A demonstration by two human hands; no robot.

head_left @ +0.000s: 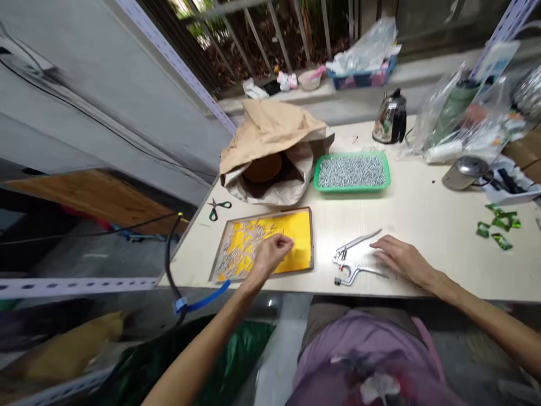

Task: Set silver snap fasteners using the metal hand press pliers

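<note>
While pieces strew the tray, silvery bits fill a basin.

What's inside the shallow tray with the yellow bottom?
Small pale pieces, mostly toward the left of the tray, over its yellow bottom. The left hand hides a patch; what lies under it can't be seen.

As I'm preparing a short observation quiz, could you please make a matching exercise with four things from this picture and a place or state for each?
1. Left hand
2. Pliers
3. Green container
4. Scissors

A. Filled with small silvery pieces
B. Near the left edge of the table
C. Over the yellow-bottomed tray
D. Lying between the left hand and the right hand

Pairs: 1-C, 2-D, 3-A, 4-B.
</note>
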